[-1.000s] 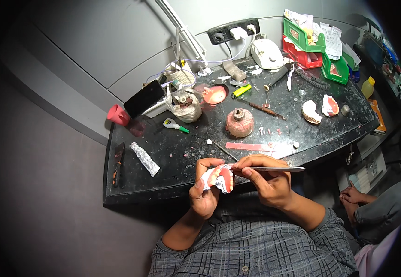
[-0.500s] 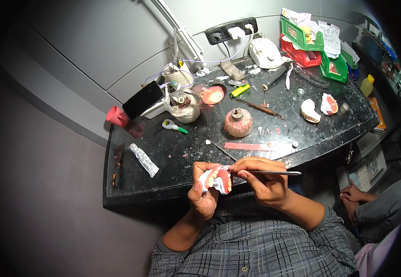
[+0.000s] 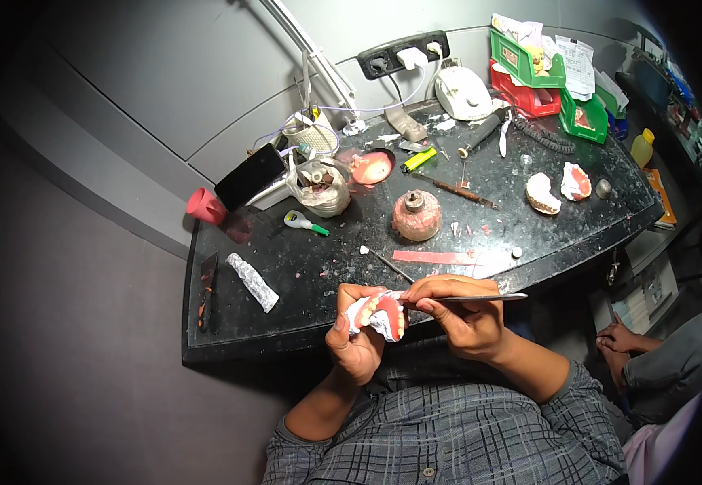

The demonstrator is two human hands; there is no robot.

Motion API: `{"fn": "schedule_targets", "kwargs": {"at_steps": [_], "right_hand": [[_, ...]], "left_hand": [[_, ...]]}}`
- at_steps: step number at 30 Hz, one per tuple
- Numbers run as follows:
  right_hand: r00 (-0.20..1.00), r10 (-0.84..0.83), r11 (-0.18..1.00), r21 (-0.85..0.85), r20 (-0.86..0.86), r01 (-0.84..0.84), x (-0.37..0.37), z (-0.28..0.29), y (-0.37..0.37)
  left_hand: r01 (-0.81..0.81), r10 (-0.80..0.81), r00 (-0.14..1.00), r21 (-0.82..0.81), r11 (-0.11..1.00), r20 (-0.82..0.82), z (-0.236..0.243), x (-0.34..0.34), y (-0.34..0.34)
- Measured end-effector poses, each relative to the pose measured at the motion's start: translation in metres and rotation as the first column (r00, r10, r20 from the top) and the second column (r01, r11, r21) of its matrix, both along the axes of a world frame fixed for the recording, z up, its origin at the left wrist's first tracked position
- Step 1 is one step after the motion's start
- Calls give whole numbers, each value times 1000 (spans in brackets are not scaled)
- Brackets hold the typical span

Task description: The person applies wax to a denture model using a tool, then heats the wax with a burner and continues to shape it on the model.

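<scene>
In my left hand (image 3: 354,339) I hold a pink denture (image 3: 394,311) with a row of pale teeth, on a white plaster model (image 3: 357,310). The fingers of that hand wrap round its left side. My right hand (image 3: 466,317) grips a thin metal carving tool (image 3: 488,298) whose handle points out to the right. The tool's working tip is at the denture's far edge, mostly hidden by my fingers. Just beyond my hands, a strip of pink wax (image 3: 432,257) and a thin dark stick (image 3: 390,265) lie on the black bench (image 3: 310,275).
A pink-stained round burner (image 3: 416,217) stands mid-bench. Past it are a dish of pink wax (image 3: 373,166), a yellow lighter (image 3: 420,159) and a brown-handled knife (image 3: 456,191). Plaster casts (image 3: 543,194) lie right; a foil tube (image 3: 252,283) lies left. Another person's hands (image 3: 616,341) rest at far right.
The carving tool's outer end has tipped up slightly, and the denture has turned a little in my left hand. Both hands keep their grips.
</scene>
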State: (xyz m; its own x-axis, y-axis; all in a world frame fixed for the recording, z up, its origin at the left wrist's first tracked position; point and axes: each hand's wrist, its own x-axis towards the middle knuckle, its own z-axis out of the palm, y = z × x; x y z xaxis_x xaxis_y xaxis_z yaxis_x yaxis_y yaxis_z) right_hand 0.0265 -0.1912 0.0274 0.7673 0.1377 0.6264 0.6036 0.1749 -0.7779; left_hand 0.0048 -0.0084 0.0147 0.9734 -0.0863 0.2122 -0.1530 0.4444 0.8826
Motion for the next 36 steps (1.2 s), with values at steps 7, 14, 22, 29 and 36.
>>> {"fn": "schedule_targets", "kwargs": {"at_steps": [7,14,22,29,36], "right_hand": [[1000,24,1000,-18,7,-24,3,-3,-2],[902,245,916,389,-356,-95,1,3,-6],[973,57,949,314,-222,16,2,1,-25],[957,-139,970,-157,255,183,4,20,-15],[925,-188,933,-236,329,273,-2,11,-5]], "left_hand": [[20,-20,1000,-15,1000,-10,0,0,-1],[232,-253,966,-261,937,-48,-2,11,6],[276,-317,946,-355,893,-62,2,10,6],[249,-338,930,-431,867,-144,0,3,2],[269,-308,950,-358,894,-55,-9,4,2]]}}
